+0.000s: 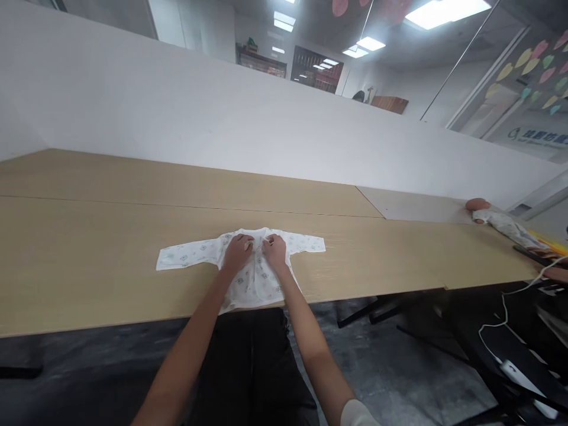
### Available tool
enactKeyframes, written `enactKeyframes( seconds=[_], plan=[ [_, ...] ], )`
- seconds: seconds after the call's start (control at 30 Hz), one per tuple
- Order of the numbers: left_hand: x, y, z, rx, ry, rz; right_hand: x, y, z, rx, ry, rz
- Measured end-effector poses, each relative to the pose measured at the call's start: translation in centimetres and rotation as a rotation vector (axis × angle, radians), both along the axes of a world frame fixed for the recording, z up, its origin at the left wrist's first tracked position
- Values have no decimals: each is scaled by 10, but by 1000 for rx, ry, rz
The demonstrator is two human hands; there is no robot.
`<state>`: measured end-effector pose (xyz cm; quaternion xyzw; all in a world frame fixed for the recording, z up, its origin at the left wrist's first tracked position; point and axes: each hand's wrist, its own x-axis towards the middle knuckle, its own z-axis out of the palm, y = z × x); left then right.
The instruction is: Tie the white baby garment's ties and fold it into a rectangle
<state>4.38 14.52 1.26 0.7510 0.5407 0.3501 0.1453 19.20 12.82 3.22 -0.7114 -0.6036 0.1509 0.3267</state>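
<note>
A small white baby shirt (255, 283) with a faint print lies flat on the table, its two long sleeves spread out to the sides. Near the neck, my left hand (238, 251) has its fingers curled on the left edge of the front opening. Just across from it, my right hand (274, 248) pinches the cloth on the right edge. The hands are a short gap apart, and the shirt's lower hem lies near the table's front edge. Any small fastener between the fingers is too small to make out.
The wooden table (110, 236) runs along a low white wall (199, 112) with glass above it. At the far right lie a doll-like figure in white cloth (506, 223) and a white cable (506, 310). A white power strip (526, 384) rests below, beside dark chairs.
</note>
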Motion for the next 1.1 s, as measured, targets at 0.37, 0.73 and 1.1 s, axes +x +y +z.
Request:
enactKeyframes(
  seconds=[0.37,0.73,1.1],
  plan=[
    [16,-30,-6,-177,140,113,-11,-36,-2,-123,-228,214],
    [20,-37,-9,-79,164,169,-13,-37,-9,-129,-282,204],
    [17,-31,10,-301,120,105,-5,-24,-1,-184,-35,161]
  ],
)
